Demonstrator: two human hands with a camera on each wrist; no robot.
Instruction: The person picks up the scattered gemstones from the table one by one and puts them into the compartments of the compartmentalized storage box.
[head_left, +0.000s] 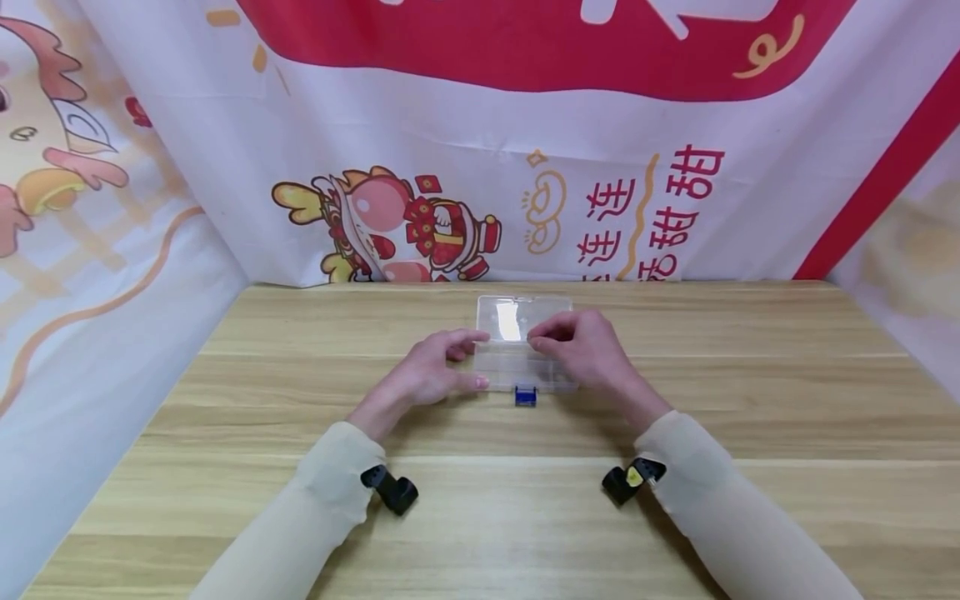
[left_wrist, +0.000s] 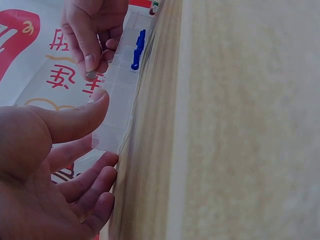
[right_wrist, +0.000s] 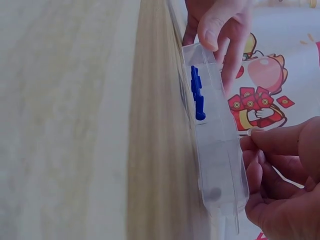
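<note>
A clear plastic compartment box lies on the table, its transparent lid folded back towards the wall. On its front side is a blue latch, swung down. My left hand holds the box's left end, with the thumb at the front corner and the fingers at the side and back. Above the compartments, my right hand pinches a small greyish round piece between thumb and index finger; its exact kind is unclear. Through the box wall a dark round spot shows in the right-end compartment.
The wooden table runs back to a white cloth printed with red and cartoon figures. Each sleeved wrist carries a black camera mount, the left mount and the right mount.
</note>
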